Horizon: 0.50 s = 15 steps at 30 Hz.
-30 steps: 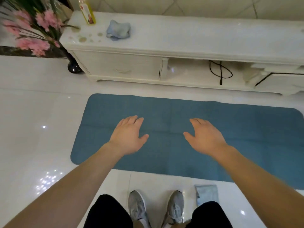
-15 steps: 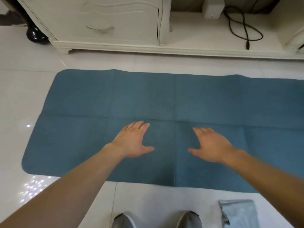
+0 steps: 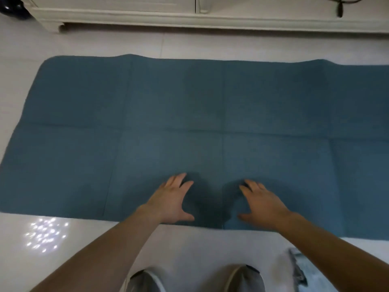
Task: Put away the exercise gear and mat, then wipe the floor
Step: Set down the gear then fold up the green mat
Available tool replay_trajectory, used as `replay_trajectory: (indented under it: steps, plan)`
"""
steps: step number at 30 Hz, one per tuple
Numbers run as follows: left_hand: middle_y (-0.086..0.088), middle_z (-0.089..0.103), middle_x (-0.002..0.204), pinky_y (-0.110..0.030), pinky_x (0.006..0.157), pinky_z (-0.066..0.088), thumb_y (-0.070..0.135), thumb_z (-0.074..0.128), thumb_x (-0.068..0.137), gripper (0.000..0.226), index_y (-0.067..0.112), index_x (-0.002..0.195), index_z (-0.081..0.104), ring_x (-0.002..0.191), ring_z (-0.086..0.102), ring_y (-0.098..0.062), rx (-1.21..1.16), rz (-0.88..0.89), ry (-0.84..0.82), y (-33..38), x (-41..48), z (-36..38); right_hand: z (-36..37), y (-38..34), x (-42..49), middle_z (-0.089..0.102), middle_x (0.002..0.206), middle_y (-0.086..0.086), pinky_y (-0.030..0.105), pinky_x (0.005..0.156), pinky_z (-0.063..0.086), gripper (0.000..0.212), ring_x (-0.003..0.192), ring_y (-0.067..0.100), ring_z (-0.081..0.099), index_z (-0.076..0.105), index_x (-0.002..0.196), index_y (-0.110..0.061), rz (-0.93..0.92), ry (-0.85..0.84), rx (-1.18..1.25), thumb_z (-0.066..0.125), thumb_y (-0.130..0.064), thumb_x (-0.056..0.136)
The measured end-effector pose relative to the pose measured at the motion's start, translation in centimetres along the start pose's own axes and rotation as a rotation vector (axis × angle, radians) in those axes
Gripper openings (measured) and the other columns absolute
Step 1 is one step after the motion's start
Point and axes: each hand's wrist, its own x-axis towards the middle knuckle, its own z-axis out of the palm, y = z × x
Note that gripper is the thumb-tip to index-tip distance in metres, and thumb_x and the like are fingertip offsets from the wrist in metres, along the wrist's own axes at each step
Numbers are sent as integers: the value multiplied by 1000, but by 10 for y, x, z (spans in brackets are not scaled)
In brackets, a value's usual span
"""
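Blue mat [image 3: 189, 106], left hand [image 3: 171, 202] and right hand [image 3: 261, 204] spread open, white cabinet [image 3: 189, 17] beyond

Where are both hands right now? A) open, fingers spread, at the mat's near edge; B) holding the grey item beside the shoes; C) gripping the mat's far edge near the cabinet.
A: the left hand and right hand are open with fingers spread at the near edge of the blue mat, either side of its middle crease.
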Motion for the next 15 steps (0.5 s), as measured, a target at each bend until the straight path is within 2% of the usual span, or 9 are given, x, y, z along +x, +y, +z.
replay_trajectory:
  steps: [5, 9, 15]
  plan:
    - [-6, -13, 163, -43, 122, 3, 75, 66, 65, 118, 26, 157, 10, 150, -13, -27, 84, 32, 34, -6, 3, 29, 23, 4, 2, 11, 158, 6, 36, 117, 26, 95, 145, 24, 13, 22, 152, -17, -23, 90, 20, 59, -64, 78]
    - [-5, -27, 160, -48, 121, -8, 80, 64, 62, 130, 23, 157, -5, 147, -28, -28, 143, 49, 58, -6, 1, 50, 44, 2, -2, -4, 161, 6, 38, 122, 10, 107, 148, 26, -6, 8, 155, -15, -18, 106, 22, 56, -70, 77]
    - [-3, -26, 161, -47, 120, -10, 84, 60, 61, 130, 25, 157, -5, 147, -28, -27, 156, 47, 102, -11, 3, 58, 54, -2, -1, -10, 161, 8, 40, 122, 1, 111, 148, 30, -13, 0, 155, -12, -17, 122, -8, 52, -72, 78]
